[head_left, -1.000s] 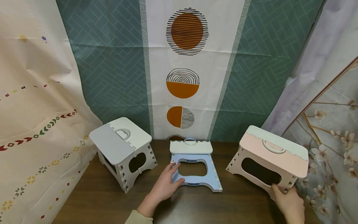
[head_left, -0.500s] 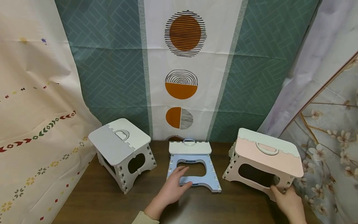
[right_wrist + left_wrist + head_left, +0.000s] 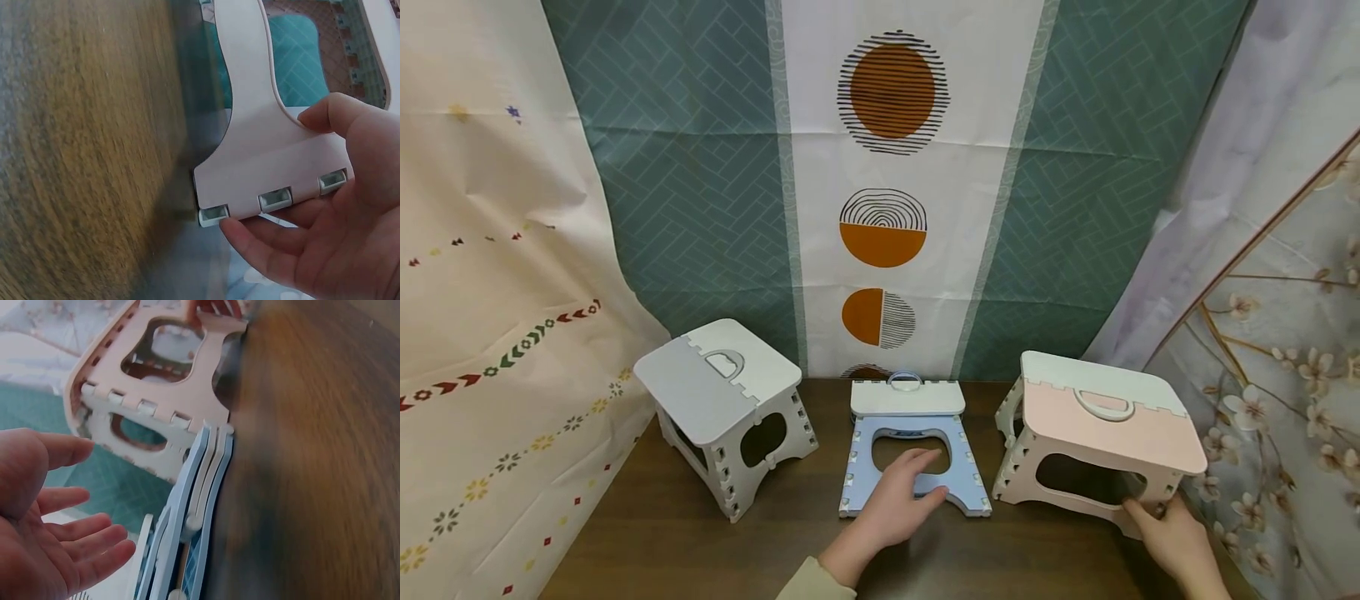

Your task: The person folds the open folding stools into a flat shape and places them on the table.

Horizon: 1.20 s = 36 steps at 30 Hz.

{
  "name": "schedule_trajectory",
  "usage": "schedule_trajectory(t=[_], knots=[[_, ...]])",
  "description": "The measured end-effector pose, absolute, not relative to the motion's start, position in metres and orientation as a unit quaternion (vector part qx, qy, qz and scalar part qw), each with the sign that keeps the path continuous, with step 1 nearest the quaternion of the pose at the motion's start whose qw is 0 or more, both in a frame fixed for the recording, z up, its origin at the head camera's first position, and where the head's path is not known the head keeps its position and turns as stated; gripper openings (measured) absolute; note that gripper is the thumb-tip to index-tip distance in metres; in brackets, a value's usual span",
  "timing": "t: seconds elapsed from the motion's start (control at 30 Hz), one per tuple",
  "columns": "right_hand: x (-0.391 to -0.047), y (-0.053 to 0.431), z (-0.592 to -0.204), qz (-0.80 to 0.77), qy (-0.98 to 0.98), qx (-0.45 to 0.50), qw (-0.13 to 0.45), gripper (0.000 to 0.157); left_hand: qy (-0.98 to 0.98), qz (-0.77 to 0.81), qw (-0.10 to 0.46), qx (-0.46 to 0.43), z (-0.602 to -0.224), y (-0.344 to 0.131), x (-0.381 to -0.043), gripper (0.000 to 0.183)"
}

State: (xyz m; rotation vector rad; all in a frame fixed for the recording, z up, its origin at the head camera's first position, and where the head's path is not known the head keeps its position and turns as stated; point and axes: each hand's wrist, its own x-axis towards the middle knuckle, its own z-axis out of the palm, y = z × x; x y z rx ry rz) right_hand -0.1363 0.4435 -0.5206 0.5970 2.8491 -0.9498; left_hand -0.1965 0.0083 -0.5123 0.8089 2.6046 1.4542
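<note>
At the right of the head view stands an unfolded pink and white folding stool. My right hand grips its near right leg, thumb at the edge of the side opening and fingers around the outer corner, as the right wrist view shows. A blue and white folding stool lies folded flat in the middle of the table. Over its near right part hovers my left hand, fingers extended and holding nothing. In the left wrist view the left palm is apart from the blue stool's edge.
An unfolded grey and white folding stool stands at the left of the brown wooden table. Behind the table hangs a green and white patterned cloth. Printed cloths flank both sides, a cream one at the left.
The pink stool has shifted left and turned, its left end nearer the blue stool, with my right hand gripping it throughout. My left hand has moved right across the blue stool, off its left edge.
</note>
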Motion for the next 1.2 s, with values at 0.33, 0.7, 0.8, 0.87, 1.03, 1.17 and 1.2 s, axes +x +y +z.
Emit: schedule_trajectory(t=[0.33,0.7,0.8,0.87,1.03,1.17,1.2], knots=[[-0.137,0.448,-0.522,-0.312,0.930,0.190,0.046,0.087,0.834,0.486,0.037,0.260,-0.512,0.049,-0.196,0.053],[-0.147,0.469,-0.534,-0.384,0.917,0.094,0.054,0.097,0.840,0.476,0.025,0.260,-0.522,0.088,-0.205,0.059],[-0.150,0.474,-0.540,-0.405,0.907,0.097,0.063,0.092,0.842,0.470,0.018,0.264,-0.525,0.094,-0.207,0.060],[-0.152,0.476,-0.543,-0.419,0.900,0.100,0.061,0.088,0.842,0.468,0.014,0.268,-0.528,0.097,-0.209,0.061],[-0.153,0.480,-0.548,-0.435,0.892,0.105,0.064,0.090,0.846,0.463,0.020,0.265,-0.532,0.108,-0.213,0.064],[-0.152,0.484,-0.554,-0.433,0.891,0.114,0.072,0.096,0.848,0.459,0.024,0.265,-0.532,0.117,-0.215,0.067],[-0.152,0.484,-0.555,-0.435,0.890,0.118,0.074,0.097,0.848,0.458,0.021,0.265,-0.532,0.119,-0.215,0.067]])
